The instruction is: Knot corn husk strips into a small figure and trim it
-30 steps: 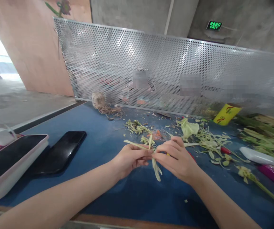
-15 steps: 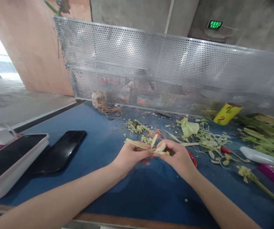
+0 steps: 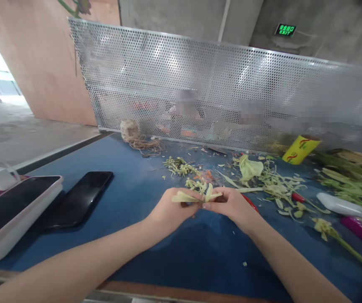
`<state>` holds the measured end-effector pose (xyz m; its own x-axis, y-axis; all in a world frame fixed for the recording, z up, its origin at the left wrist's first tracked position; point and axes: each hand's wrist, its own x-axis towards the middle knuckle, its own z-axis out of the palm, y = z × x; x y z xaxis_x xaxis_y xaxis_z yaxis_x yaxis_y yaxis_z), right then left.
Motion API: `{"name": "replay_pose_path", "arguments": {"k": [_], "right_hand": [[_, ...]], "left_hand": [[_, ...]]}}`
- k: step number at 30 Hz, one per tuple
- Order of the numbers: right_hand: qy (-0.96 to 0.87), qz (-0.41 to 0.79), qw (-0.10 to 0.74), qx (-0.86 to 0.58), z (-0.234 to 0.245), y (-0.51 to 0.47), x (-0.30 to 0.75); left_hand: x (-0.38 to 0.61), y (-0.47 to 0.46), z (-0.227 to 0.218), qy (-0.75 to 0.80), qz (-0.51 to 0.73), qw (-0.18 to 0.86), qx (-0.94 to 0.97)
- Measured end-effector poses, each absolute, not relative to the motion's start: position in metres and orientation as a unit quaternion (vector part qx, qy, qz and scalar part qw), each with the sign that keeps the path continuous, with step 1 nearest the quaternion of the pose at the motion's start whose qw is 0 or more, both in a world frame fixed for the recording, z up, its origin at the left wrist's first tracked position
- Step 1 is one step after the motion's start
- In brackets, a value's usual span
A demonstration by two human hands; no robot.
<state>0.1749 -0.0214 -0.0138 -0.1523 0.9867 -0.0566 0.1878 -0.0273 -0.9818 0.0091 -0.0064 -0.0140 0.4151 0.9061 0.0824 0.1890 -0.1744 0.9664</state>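
We record at the back a metal screen (image 3: 155, 63) full of holes, and before it a blue desk (image 3: 133, 185). On the desk's right side we note a heap of green leaves (image 3: 354, 185); on its left, a black phone (image 3: 80, 198) lying flat, well apart from the hands.

We find the left hand (image 3: 166, 214) and the right hand (image 3: 240, 208) meeting over the middle of the desk. The fingers of each are closed in a pinch, tips nearly touching, and both have hold of the same pale leaf strips (image 3: 183, 197). We cannot tell how the lower fingers lie, as they are hidden.

We judge the strips to be very light, soft and bendy, hardly slippery, and apt to split or crease under a hard pull. We consider the narrow middle, where they gather, the sound place to hold, leaving the wide ends free.

We place the strips between the two sets of fingertips, seemingly clear of the desk. One wide strip points back over the left hand; shorter ends spread up and toward the right hand. Just beyond lie green scraps (image 3: 196, 184), and nearer us one pale crumb (image 3: 244, 264)
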Motion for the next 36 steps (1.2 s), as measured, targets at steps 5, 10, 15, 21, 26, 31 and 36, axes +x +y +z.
{"name": "replay_pose_path", "arguments": {"k": [5, 10, 15, 21, 26, 31, 36], "right_hand": [[-0.559, 0.516, 0.380, -0.526, -0.014, -0.020, 0.178], [-0.574, 0.547, 0.386, -0.471, -0.009, -0.022, 0.178], [-0.606, 0.542, 0.391, -0.431, -0.006, -0.026, 0.178], [-0.591, 0.521, 0.408, -0.462, -0.007, -0.025, 0.178], [-0.589, 0.479, 0.409, -0.506, -0.005, -0.027, 0.176], [-0.601, 0.443, 0.421, -0.516, -0.005, -0.028, 0.176], [-0.618, 0.381, 0.416, -0.548, -0.006, -0.030, 0.175]], "left_hand": [[0.005, -0.007, -0.007, 0.344, 0.351, 0.389, 0.779], [0.002, -0.008, -0.001, 0.326, 0.303, 0.413, 0.794], [0.003, -0.006, -0.001, 0.333, 0.273, 0.566, 0.703], [0.004, -0.006, 0.001, 0.308, 0.278, 0.616, 0.669], [0.003, -0.005, 0.001, 0.304, 0.254, 0.629, 0.669], [0.003, -0.001, -0.001, 0.290, 0.244, 0.631, 0.677], [0.005, -0.001, 0.001, 0.291, 0.251, 0.642, 0.663]]}}
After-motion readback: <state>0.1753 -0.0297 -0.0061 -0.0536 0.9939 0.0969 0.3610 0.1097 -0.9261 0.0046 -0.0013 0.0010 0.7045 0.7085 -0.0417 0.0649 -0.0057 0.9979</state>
